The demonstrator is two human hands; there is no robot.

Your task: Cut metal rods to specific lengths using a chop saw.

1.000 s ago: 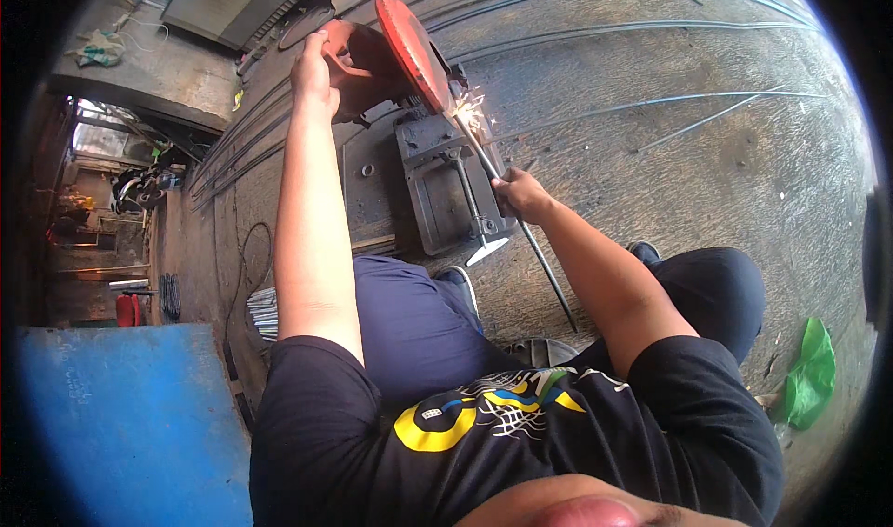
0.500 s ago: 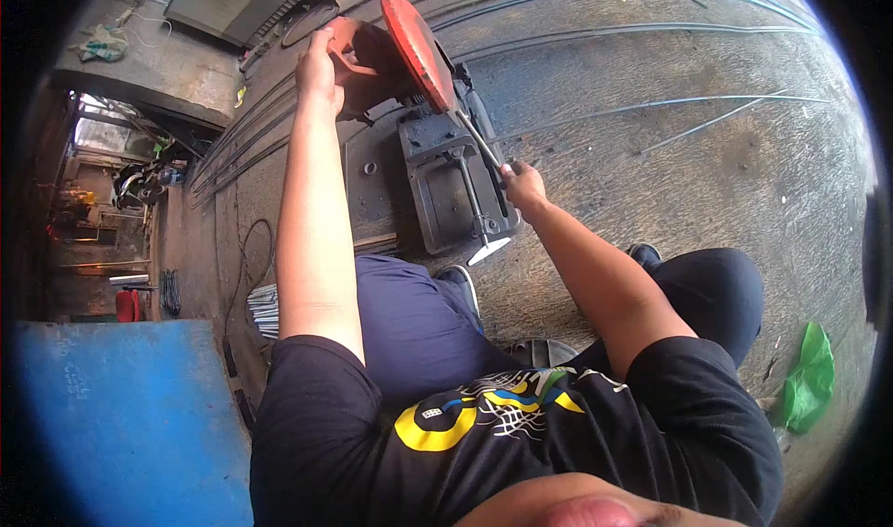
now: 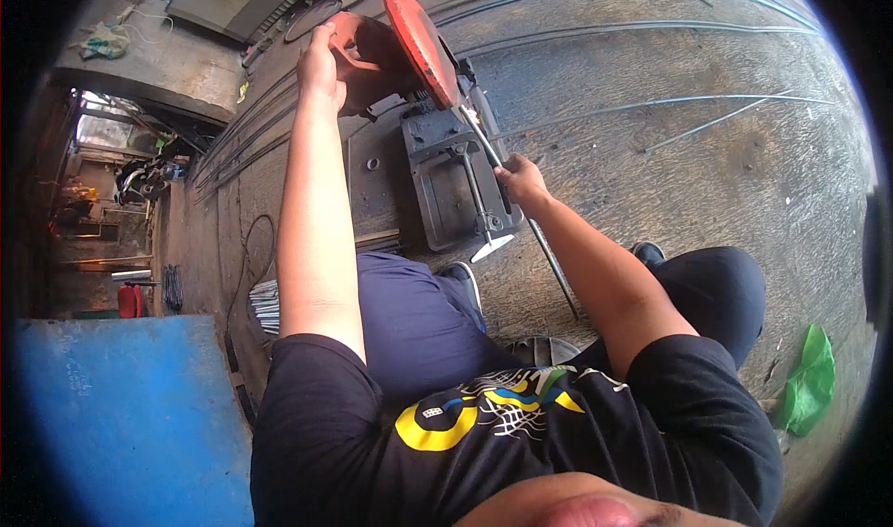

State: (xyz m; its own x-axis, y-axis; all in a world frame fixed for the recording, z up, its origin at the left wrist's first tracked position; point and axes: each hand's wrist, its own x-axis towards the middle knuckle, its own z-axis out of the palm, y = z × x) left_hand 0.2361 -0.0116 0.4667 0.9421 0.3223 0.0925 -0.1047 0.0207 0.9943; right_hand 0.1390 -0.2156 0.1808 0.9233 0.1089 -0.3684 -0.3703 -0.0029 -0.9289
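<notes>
— What's each hand on?
— Left hand (image 3: 319,62) is wrapped around the chop saw (image 3: 395,43) handle, far left. Right hand (image 3: 521,178) is clenched on a steel rod (image 3: 549,257) across the saw's base.
— The rod's far end?
— Hidden behind the red blade guard (image 3: 423,29).

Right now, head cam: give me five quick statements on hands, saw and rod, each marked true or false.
1. The left hand grips the handle of the saw. True.
2. The right hand holds the rod. True.
3. Sparks fly off the red guard. False: no sparks show.
4. The rod lies on the blue surface. False: it runs across the saw's base.
5. A green bag lies on the person's left. False: it is on their right.
</notes>
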